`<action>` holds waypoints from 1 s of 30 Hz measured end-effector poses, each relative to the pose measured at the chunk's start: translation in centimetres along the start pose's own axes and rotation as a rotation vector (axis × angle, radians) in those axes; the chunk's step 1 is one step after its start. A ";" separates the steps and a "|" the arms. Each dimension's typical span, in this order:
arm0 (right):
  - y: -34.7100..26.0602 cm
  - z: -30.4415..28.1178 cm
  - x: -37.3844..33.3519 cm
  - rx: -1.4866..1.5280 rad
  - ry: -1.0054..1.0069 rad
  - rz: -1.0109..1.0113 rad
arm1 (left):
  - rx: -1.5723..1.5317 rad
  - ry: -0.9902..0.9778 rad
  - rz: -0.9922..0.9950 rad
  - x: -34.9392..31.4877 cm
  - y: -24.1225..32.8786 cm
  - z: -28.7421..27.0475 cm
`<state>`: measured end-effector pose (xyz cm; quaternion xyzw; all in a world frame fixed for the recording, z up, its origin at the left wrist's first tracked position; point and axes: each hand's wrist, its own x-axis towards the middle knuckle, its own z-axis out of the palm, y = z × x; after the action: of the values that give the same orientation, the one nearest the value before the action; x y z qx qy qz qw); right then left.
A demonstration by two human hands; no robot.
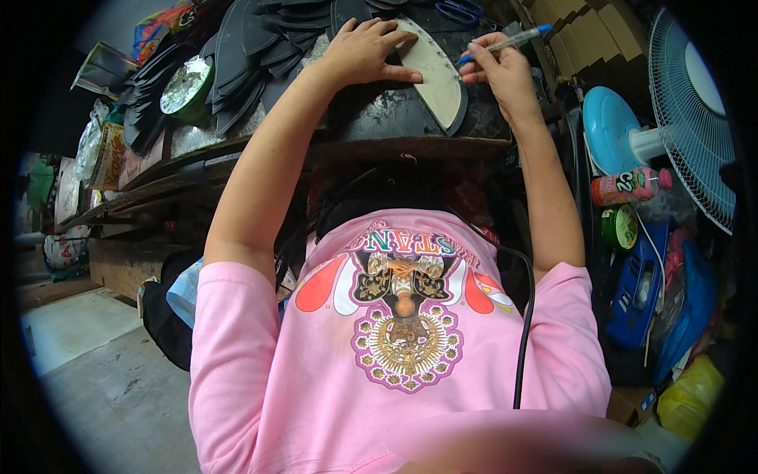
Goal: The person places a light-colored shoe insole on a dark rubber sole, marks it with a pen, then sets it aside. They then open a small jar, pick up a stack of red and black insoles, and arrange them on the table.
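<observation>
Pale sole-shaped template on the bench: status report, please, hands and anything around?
Left hand flat on pale sole-shaped template. Right hand, blue-capped clear pen in its grip, tip at template edge. Black sole pieces piled behind; nothing blocking.

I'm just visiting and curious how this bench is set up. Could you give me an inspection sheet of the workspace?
Surface: dark, worn workbench, its wooden front edge showing.
Job's things: pale sole-shaped template lying flat on a dark sheet; blue-capped pen.
Clutter: stack of dark cut soles, round tin, blue scissors, cardboard pieces.
Grips: left hand pressed flat on the template; right hand holds the pen at the template's edge.
Cables: black cable running down over the pink shirt.
Surroundings: standing fan, blue disc, pink bottle, blue plastic items, yellow bag, concrete floor.
</observation>
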<state>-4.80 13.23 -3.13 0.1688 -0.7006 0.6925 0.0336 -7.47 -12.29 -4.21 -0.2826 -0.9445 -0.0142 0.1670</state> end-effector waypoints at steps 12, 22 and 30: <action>0.6 1.6 -0.5 -0.667 0.025 -0.435 | -0.037 0.039 0.001 0.2 -0.2 0.9; 0.4 1.5 0.2 -0.677 -0.065 -0.418 | -0.047 -0.004 -0.003 0.2 -0.1 0.4; 1.6 1.2 1.2 -0.171 -0.004 -0.030 | -0.007 -0.029 -0.003 0.1 0.0 -0.1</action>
<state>-6.13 11.80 -4.41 0.1773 -0.7547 0.6291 0.0568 -7.50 -12.23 -4.07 -0.2820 -0.9472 -0.0134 0.1523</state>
